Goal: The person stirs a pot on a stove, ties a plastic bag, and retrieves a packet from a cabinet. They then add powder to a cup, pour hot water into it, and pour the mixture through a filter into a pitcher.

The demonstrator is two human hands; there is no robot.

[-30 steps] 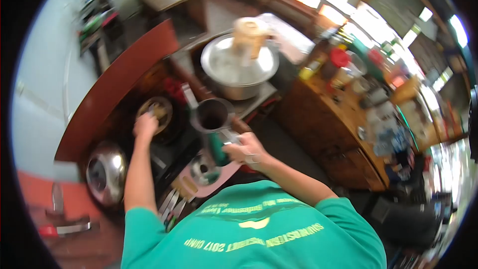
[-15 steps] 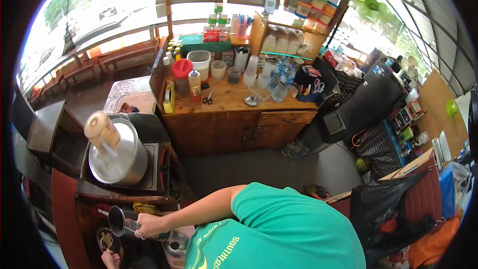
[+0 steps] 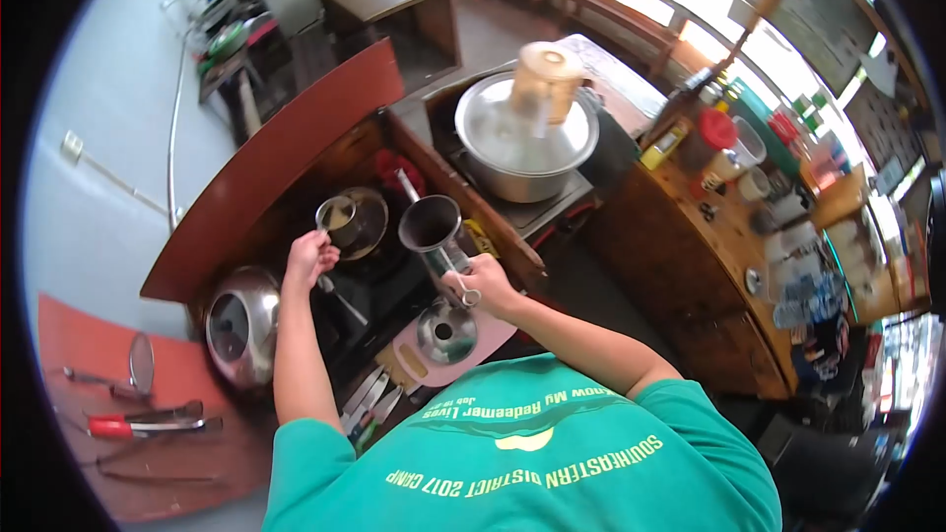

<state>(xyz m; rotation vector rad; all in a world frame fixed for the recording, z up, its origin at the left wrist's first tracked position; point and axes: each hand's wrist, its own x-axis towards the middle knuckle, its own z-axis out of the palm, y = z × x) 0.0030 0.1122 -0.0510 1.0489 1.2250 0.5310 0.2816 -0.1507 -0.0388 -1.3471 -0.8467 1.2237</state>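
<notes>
My right hand (image 3: 480, 281) was closed around the handle of a metal jug (image 3: 430, 224), holding it upright over the dark worktop (image 3: 394, 281) so its open mouth faced up and nothing could spill. My left hand (image 3: 308, 258) was closed on the stem of a small ladle (image 3: 337, 213), its cup lifted just above the brown pan (image 3: 367, 222) beside the jug; I judged I kept the two close so any drip fell back into the pan. Below my right hand a small steel pot (image 3: 445, 332) sat on a pink board (image 3: 473, 345). A kettle (image 3: 239, 323) lay near my left elbow. Further back, well apart from my hands, a big lidded pot (image 3: 522, 143) carried a plastic jar (image 3: 545, 79) on its lid.
</notes>
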